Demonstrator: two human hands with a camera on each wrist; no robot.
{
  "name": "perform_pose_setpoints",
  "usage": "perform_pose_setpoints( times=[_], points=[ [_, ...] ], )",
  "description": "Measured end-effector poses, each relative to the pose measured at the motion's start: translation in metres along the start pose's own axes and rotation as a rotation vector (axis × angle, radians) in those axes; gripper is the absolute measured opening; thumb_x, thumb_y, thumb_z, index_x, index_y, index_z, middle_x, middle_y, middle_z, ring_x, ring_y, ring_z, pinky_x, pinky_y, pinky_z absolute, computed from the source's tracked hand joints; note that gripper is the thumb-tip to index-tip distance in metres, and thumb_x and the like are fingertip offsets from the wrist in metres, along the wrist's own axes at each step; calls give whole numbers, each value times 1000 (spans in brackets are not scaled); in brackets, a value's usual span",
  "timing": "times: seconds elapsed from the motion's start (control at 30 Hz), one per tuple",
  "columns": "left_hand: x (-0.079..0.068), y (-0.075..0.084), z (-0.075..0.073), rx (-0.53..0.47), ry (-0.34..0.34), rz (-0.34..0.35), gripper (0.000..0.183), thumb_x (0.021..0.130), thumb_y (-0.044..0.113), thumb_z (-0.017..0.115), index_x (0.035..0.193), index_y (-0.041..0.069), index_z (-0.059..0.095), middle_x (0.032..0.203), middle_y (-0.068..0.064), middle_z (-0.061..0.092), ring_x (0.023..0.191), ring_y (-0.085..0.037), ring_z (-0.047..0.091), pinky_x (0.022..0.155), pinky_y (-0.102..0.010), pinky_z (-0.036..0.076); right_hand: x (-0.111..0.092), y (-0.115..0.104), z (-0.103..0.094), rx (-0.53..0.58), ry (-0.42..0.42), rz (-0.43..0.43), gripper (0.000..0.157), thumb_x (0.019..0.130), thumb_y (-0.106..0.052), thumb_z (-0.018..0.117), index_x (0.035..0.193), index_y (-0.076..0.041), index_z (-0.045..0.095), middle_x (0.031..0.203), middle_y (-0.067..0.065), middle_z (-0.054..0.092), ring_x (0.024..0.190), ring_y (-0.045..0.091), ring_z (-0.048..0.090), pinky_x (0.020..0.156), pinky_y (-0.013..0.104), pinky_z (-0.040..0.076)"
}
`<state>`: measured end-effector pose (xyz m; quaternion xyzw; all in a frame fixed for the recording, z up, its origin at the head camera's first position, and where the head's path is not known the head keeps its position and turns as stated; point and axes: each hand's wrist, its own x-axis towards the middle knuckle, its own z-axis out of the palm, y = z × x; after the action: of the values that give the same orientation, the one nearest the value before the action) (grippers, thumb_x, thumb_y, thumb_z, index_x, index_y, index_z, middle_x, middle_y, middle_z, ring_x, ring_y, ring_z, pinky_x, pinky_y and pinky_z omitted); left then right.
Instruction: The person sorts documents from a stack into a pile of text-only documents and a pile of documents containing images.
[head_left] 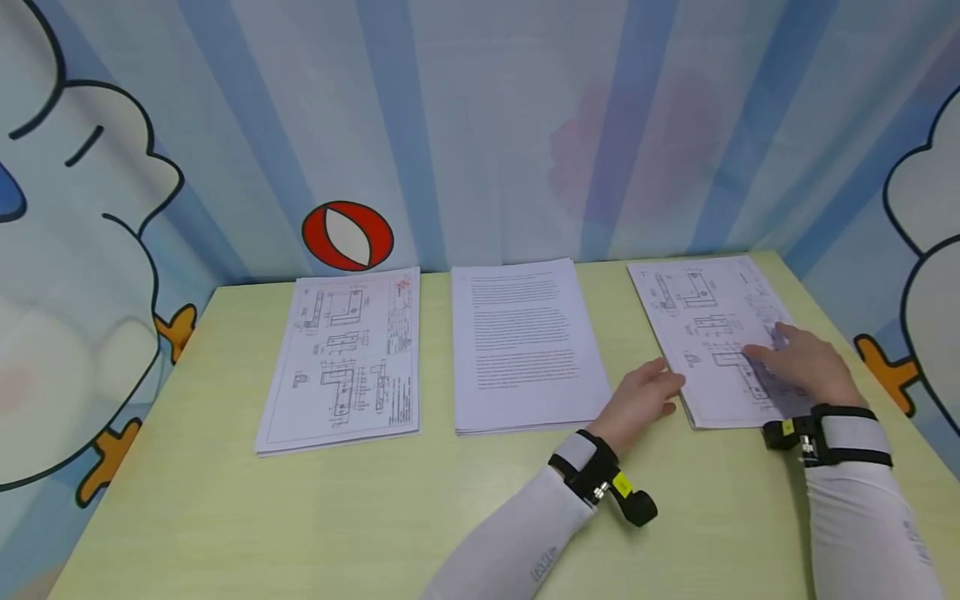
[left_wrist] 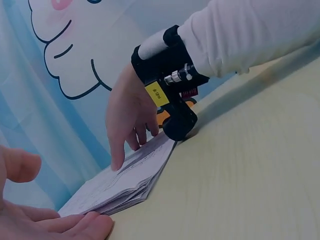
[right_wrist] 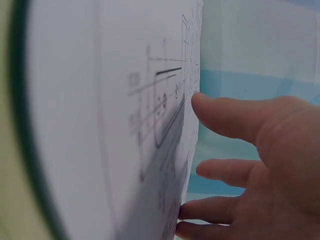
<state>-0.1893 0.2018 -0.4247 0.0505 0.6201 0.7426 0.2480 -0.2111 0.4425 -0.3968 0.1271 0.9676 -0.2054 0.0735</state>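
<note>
On the right of the table lies a stack of paper sheets [head_left: 675,292] whose top sheet carries technical drawings. My right hand [head_left: 813,367] is over the stack's right part, and its thumb and fingertips touch the printed face or edge. In the right wrist view, that hand [right_wrist: 285,165] has its fingers extended along the drawing sheet [right_wrist: 75,100]. My left hand [head_left: 637,402] is at the stack's left edge, palm turned toward it. The left wrist view shows loosely extended left fingers [left_wrist: 82,227] beside the slightly uneven sheet edges; contact is unclear.
A stack of text pages [head_left: 525,342] lies mid-table. Another stack with technical drawings [head_left: 360,350] is to its left. The pale yellow table [head_left: 337,525] meets a blue striped curtain [head_left: 487,133] at the back. Each wrist wears a strapped black device.
</note>
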Motion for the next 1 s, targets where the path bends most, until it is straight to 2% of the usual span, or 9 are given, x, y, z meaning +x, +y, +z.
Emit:
perform_pose_setpoints(
  times=[0.13,0.27,0.5,0.73,0.8,1.0],
  points=[
    [2,-1,-1,-153,42,-31,59,88,20,59,141,4,38,126,-12,58,110,-22,59,97,-42,49,-2,-3,0,21,-3,-18,99,87,-61,41,142,14,8,137,49,19,117,63,27,89,69,33],
    [5,0,-2,-227,46,-48,57,87,17,60,139,1,41,121,-11,60,109,-23,58,99,-44,46,-3,-5,1,45,5,-20,98,88,-61,40,142,14,8,137,49,20,114,62,31,88,69,36],
    [7,-3,-3,-277,33,-69,59,88,14,59,141,1,36,118,-11,60,106,-22,59,100,-43,46,-5,-7,0,52,21,-7,95,89,-57,42,142,15,11,136,49,22,113,62,33,88,69,35],
    [9,0,-2,-280,59,-61,55,88,13,58,139,2,40,109,-12,63,95,-21,59,96,-48,47,-3,-13,-1,54,2,-33,95,89,-59,40,143,13,12,138,48,20,121,63,22,96,71,26],
    [10,0,-1,-285,64,-61,53,88,13,58,138,2,41,106,-12,63,92,-21,58,96,-49,47,-4,-15,-2,60,-1,-43,94,89,-59,39,143,14,13,138,48,21,121,63,23,95,71,26],
    [12,-2,-3,-271,22,-39,37,92,11,51,129,4,51,109,-14,64,93,-21,58,92,-46,47,-5,-21,-2,75,-1,-55,92,90,-59,38,143,12,14,137,47,24,121,61,27,95,69,29]
  ],
)
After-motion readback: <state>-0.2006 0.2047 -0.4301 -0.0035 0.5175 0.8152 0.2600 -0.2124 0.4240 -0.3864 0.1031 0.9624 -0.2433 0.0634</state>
